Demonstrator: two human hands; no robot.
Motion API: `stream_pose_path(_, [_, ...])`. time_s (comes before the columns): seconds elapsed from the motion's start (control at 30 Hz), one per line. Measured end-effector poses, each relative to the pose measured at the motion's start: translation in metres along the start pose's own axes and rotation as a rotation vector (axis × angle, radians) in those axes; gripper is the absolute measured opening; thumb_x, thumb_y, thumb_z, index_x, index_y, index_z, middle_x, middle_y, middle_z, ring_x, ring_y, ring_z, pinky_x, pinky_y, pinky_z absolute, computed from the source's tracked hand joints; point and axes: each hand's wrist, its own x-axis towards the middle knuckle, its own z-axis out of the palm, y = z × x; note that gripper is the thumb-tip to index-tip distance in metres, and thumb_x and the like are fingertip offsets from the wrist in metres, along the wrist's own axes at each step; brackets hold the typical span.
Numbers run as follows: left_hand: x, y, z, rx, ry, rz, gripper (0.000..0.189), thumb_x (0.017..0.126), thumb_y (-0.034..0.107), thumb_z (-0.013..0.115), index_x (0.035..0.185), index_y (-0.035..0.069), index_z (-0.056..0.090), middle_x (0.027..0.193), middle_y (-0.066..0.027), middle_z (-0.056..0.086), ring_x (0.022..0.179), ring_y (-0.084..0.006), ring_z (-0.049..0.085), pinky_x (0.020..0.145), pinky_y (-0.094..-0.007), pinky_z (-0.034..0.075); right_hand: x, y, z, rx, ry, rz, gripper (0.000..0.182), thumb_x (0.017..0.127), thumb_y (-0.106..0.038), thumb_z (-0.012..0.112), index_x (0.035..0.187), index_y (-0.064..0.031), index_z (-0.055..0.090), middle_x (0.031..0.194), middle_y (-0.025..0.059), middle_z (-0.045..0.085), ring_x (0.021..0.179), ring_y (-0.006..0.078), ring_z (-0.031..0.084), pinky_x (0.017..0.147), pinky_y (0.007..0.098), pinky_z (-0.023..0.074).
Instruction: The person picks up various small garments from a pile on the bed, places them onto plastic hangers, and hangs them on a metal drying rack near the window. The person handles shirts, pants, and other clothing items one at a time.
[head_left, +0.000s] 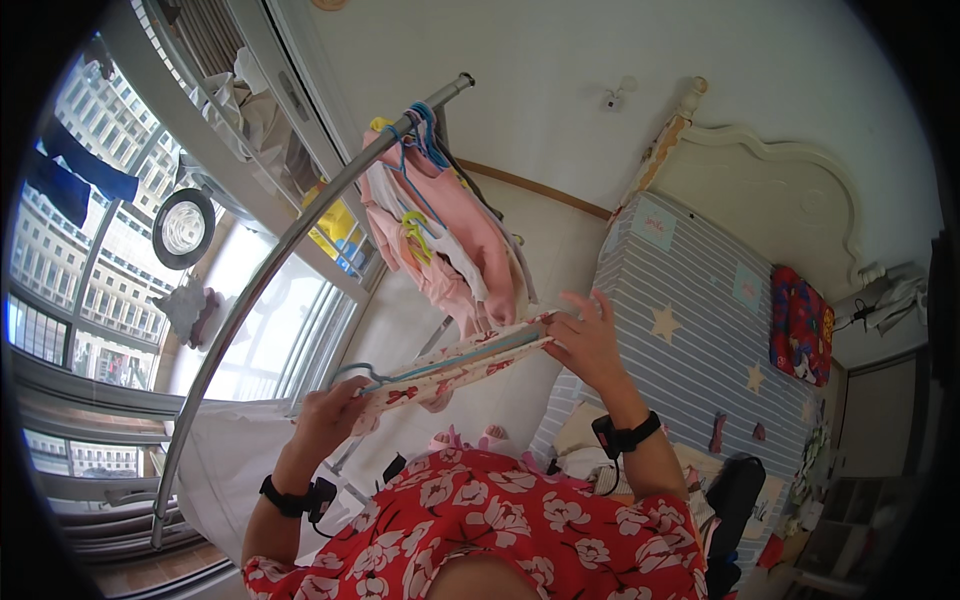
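Both my hands are raised in front of my chest with a white garment (450, 373) patterned in red stretched between them. A blue clothes hanger (465, 352) runs along inside the garment, its hook sticking out towards the left. Near that hook, my left hand (328, 420) grips the cloth and the hanger end. On the other side my right hand (587, 339) pinches the garment's edge between thumb and fingers, with some fingers raised. Just beyond, pink and white clothes (457, 202) hang on blue hangers (426, 135) from a metal clothes rail (300, 240).
To the right stands a bed with a striped grey-blue sheet (675, 262) and a cream headboard (757, 172). A red patterned pillow (799, 326) and a black bag (735, 484) lie on it. Windows and a sliding door frame (300, 97) are at left. A white cloth (232, 465) hangs below the rail.
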Motion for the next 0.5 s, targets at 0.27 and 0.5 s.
stream_pose_path(0.27, [0.026, 0.022, 0.011, 0.057, -0.124, -0.031, 0.018, 0.092, 0.019, 0.063, 0.106, 0.007, 0.062, 0.077, -0.0155, 0.065, 0.065, -0.0346, 0.063, 0.058, -0.0405, 0.048, 0.025, -0.032, 0.007, 0.13, 0.065, -0.126, 0.03, 0.062, -0.008, 0.077, 0.086, -0.0136, 0.059, 0.097, -0.0021, 0.062, 0.113, 0.0247, 0.054, 0.097, 0.0509, 0.0397])
stream_pose_path(0.5, [0.025, 0.011, 0.017, 0.016, 0.006, 0.091, 0.021, 0.09, 0.017, 0.066, 0.106, 0.003, 0.064, 0.069, -0.0157, 0.063, 0.057, -0.0265, 0.064, 0.053, -0.0349, 0.047, 0.018, -0.041, 0.027, 0.281, 0.051, -0.12, 0.033, 0.064, -0.004, 0.074, 0.092, -0.0104, 0.06, 0.103, 0.0023, 0.062, 0.108, 0.0283, 0.056, 0.09, 0.042, 0.0459])
